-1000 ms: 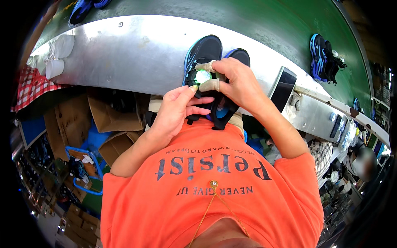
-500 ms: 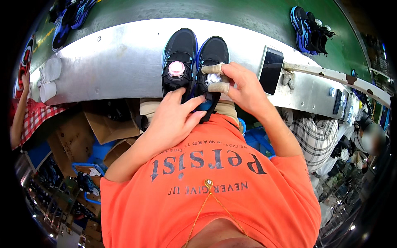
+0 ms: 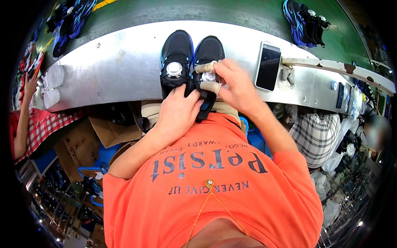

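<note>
Side by side at the steel table's near edge sit a left shoe (image 3: 175,45) and a right shoe (image 3: 209,47), black with blue soles, toes pointing away. Each carries a round lacing dial: the left shoe's white dial (image 3: 174,69) stands free. My right hand (image 3: 237,84), with beige finger covers (image 3: 211,86) on its fingertips, pinches the right shoe's dial (image 3: 208,77) from both sides. At the shoes' heel ends lies my left hand (image 3: 178,108), its fingers bent over the collars and closed on the right shoe's opening, which they partly hide.
A phone (image 3: 269,66) lies right of the shoes, beside a chipped white bar (image 3: 339,66). White cups (image 3: 51,98) stand at left. More shoes (image 3: 304,25) ride on the green surface beyond. At far left a co-worker's hand (image 3: 31,85) holds a red shoe. Cardboard boxes (image 3: 111,128) sit below.
My left fingers have drawn in closer around the right shoe's opening. My right hand stays on the dial. The left dial's pink glow has turned white. The co-worker's hand has shifted at left.
</note>
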`<state>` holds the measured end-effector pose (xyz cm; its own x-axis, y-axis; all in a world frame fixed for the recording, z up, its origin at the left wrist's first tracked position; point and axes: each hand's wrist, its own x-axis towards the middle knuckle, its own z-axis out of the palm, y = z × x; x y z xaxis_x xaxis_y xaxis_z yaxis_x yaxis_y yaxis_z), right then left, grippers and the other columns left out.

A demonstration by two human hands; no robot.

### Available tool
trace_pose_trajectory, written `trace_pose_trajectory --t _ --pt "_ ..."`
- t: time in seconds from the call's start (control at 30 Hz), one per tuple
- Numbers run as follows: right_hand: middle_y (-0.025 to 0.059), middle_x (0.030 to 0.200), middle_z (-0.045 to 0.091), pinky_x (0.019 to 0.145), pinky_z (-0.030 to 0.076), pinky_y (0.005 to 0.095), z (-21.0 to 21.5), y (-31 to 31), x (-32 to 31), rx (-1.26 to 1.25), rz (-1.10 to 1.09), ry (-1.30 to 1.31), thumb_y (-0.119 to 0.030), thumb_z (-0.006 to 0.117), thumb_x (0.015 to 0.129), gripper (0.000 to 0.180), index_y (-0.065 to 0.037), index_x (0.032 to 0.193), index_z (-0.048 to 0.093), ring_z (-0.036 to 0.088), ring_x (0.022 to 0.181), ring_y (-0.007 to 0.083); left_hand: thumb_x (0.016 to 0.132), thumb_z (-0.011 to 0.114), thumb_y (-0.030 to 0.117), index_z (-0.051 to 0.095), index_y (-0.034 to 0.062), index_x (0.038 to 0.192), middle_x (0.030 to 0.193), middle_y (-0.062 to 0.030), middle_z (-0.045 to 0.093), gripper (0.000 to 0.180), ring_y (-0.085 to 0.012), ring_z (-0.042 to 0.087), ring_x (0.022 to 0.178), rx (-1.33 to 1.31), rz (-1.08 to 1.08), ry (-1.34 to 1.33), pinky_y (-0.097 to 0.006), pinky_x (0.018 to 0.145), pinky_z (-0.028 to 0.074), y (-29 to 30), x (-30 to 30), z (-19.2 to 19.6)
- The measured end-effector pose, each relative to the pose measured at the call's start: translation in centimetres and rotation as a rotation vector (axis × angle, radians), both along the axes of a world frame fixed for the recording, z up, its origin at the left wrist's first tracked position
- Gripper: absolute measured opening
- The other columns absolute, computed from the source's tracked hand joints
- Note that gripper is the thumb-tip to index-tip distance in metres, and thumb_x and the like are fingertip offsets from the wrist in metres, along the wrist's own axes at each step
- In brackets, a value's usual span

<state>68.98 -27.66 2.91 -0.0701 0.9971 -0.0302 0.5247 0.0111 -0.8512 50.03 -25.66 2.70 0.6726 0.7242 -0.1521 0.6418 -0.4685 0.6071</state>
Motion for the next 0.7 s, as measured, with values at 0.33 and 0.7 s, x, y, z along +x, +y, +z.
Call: trace_pose_trajectory --t 0.33,0.7 --pt "0.0009 0.089 0.052 0.071 0.045 0.0223 0.5 0.9 2.8 -0.045 -0.199 0.170 -0.015 0.068 0.086 0.038 -0.009 0.123 0.060 0.049 0.075 0.0082 0.082 0.059 0.014 0.057 0.0046 0.076 0.078 -0.0143 0.057 0.011 -0.0349 0.060 0.073 0.328 -0.057 -0.079 -0.044 0.063 0.050 8.0 0.3 -2.0" --pt "0.0245 0.109 0.054 0.089 0.044 0.0410 -3.4 11.5 24.6 0.459 -0.954 -0.690 -0.027 0.069 0.078 0.043 -0.004 0.114 0.062 0.054 0.099 0.0349 0.092 0.048 0.039 0.059 0.0216 0.123 0.112 -0.0138 0.064 0.037 -0.0360 0.058 0.106 0.516 0.123 0.207 -0.047 0.093 0.042 30.5 0.9 -6.6"
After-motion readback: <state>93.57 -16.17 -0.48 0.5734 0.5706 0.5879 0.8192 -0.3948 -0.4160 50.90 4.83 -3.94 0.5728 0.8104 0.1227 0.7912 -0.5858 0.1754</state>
